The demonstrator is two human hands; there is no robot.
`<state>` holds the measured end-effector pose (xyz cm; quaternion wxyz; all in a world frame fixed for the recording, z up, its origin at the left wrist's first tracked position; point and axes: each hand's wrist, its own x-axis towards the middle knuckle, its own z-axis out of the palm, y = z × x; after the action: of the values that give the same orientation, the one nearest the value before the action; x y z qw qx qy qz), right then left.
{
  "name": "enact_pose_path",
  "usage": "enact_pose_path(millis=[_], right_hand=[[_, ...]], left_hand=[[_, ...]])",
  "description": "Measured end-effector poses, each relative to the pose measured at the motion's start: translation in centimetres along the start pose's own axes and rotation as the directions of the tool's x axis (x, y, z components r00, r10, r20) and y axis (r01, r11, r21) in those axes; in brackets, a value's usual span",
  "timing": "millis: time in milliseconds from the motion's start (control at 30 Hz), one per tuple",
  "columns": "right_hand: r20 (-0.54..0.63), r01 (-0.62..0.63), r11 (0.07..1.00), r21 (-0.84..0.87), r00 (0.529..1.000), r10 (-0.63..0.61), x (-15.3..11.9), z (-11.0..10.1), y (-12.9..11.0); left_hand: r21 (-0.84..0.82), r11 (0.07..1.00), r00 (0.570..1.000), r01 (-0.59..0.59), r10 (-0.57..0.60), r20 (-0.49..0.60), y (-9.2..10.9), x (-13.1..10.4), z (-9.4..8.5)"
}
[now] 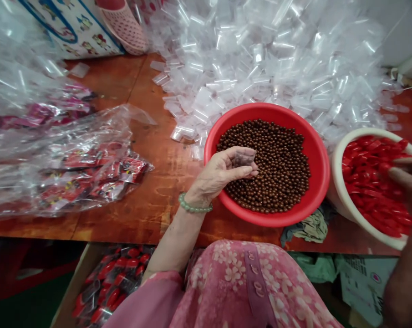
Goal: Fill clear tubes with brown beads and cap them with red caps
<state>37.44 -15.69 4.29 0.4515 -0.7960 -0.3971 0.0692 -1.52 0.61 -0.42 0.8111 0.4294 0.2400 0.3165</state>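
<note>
My left hand point(222, 171) is closed around a small clear plastic container point(244, 157). It is over the left side of a red basin point(318, 182) full of small shiny brown balls point(277, 168). The container looks dark inside, though its contents are not clear. My right hand point(410, 175), blurred and partly cut off by the right edge, reaches over a white bucket point(338, 182) of red plastic caps point(366, 182). Its fingertips are beside the red caps, and whether they grip one cannot be made out.
A large heap of clear plastic containers point(260, 59) lies behind the basin. At left are clear bags with red packets point(99, 168). A patterned bag point(86, 27) stands at the back. Below the table edge, a box holds red-capped containers point(113, 278). A crumpled cloth point(311, 228) lies by the basin.
</note>
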Motion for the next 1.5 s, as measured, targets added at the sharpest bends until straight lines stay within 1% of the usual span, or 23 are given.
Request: enact_pose_path(millis=[33, 67, 100, 133, 167, 200, 233, 267, 333, 400, 467, 567, 733, 867, 967, 1033, 1100, 1167, 1233, 1300, 1367, 1433, 1500], right_hand=[[-0.041, -0.047, 0.993, 0.110, 0.998, 0.052, -0.6, 1.6, -2.0], [-0.016, -0.069, 0.972, 0.225, 0.997, 0.075, -1.1, 3.5, -3.9], [0.048, -0.095, 0.939, 0.330, 0.995, 0.084, -1.6, 5.6, -5.8], [0.151, -0.170, 0.889, 0.426, 0.982, 0.115, -2.0, 7.7, -7.4], [0.272, -0.275, 0.819, 0.503, 0.950, 0.152, -2.3, 9.8, -8.7], [0.346, -0.337, 0.759, 0.557, 0.925, 0.156, -2.7, 11.8, -9.7], [0.417, -0.387, 0.710, 0.589, 0.898, 0.143, -3.1, 13.5, -10.5], [0.458, -0.414, 0.664, 0.623, 0.881, 0.120, -3.5, 15.0, -11.1], [0.484, -0.429, 0.589, 0.685, 0.872, 0.073, -4.4, 17.2, -11.8], [0.471, -0.412, 0.544, 0.731, 0.882, 0.034, -5.1, 18.4, -12.2], [0.446, -0.385, 0.522, 0.761, 0.895, 0.009, -5.7, 18.8, -12.3], [0.422, -0.370, 0.492, 0.788, 0.906, 0.006, -6.3, 19.1, -12.4], [0.440, -0.397, 0.448, 0.801, 0.898, 0.009, -7.0, 19.6, -12.5], [0.456, -0.396, 0.458, 0.796, 0.890, -0.022, -7.4, 20.0, -13.0], [0.492, -0.426, 0.456, 0.781, 0.870, -0.031, -7.5, 20.0, -13.2], [0.507, -0.443, 0.460, 0.769, 0.862, -0.016, -7.5, 19.8, -13.3], [0.509, -0.446, 0.480, 0.756, 0.861, 0.000, -7.5, 19.6, -13.3], [0.504, -0.427, 0.536, 0.728, 0.864, 0.003, -7.5, 19.3, -13.4], [0.484, -0.353, 0.652, 0.671, 0.875, -0.024, -7.4, 18.8, -13.4], [0.418, -0.187, 0.798, 0.573, 0.904, -0.088, -7.3, 18.2, -13.6], [0.363, 0.004, 0.900, 0.435, 0.914, -0.180, -7.1, 17.5, -13.7], [0.386, 0.125, 0.942, 0.312, 0.889, -0.246, -6.7, 16.7, -13.9], [0.474, 0.155, 0.958, 0.243, 0.842, -0.256, -6.2, 16.0, -14.0]], left_hand=[[0.028, 1.000, 0.999, -0.013, 0.014, -0.033, 0.0, 0.1, 0.2], [0.054, 0.998, 0.997, -0.030, 0.034, -0.072, -0.1, 0.1, 0.5], [0.078, 0.996, 0.992, -0.047, 0.056, -0.110, -0.2, 0.1, 0.9], [0.096, 0.994, 0.988, -0.057, 0.070, -0.139, -0.3, 0.0, 1.2], [0.102, 0.993, 0.985, -0.057, 0.073, -0.155, -0.4, -0.1, 1.6], [0.100, 0.994, 0.985, -0.045, 0.061, -0.161, -0.6, -0.2, 2.0], [0.093, 0.995, 0.987, -0.026, 0.040, -0.158, -0.7, -0.3, 2.4], [0.084, 0.996, 0.987, -0.006, 0.019, -0.157, -0.8, -0.4, 2.8], [0.061, 0.998, 0.985, 0.021, -0.010, -0.172, -1.0, -0.5, 3.4], [0.070, 0.997, 0.978, 0.017, -0.002, -0.208, -1.0, -0.4, 3.6], [0.129, 0.992, 0.973, 0.004, 0.026, -0.230, -1.1, -0.3, 3.7], [0.257, 0.966, 0.969, -0.018, 0.081, -0.234, -1.0, 0.0, 3.8], [0.415, 0.909, 0.962, -0.040, 0.148, -0.230, -1.1, 0.1, 4.2], [0.561, 0.824, 0.943, -0.080, 0.244, -0.225, -1.5, 0.1, 4.4], [0.609, 0.784, 0.930, -0.117, 0.302, -0.211, -1.7, 0.0, 4.4], [0.641, 0.751, 0.912, -0.157, 0.359, -0.197, -1.8, 0.0, 4.4], [0.697, 0.688, 0.887, -0.204, 0.432, -0.166, -1.9, -0.1, 4.4], [0.762, 0.596, 0.856, -0.253, 0.506, -0.111, -2.1, -0.3, 4.4], [0.814, 0.500, 0.825, -0.296, 0.563, -0.046, -2.3, -0.5, 4.5], [0.851, 0.419, 0.801, -0.315, 0.599, 0.002, -2.5, -0.6, 4.5], [0.872, 0.371, 0.787, -0.318, 0.617, 0.024, -2.6, -0.6, 4.5], [0.879, 0.355, 0.782, -0.318, 0.623, 0.032, -2.6, -0.6, 4.4], [0.884, 0.346, 0.772, -0.313, 0.635, 0.025, -2.7, -0.6, 4.4]])
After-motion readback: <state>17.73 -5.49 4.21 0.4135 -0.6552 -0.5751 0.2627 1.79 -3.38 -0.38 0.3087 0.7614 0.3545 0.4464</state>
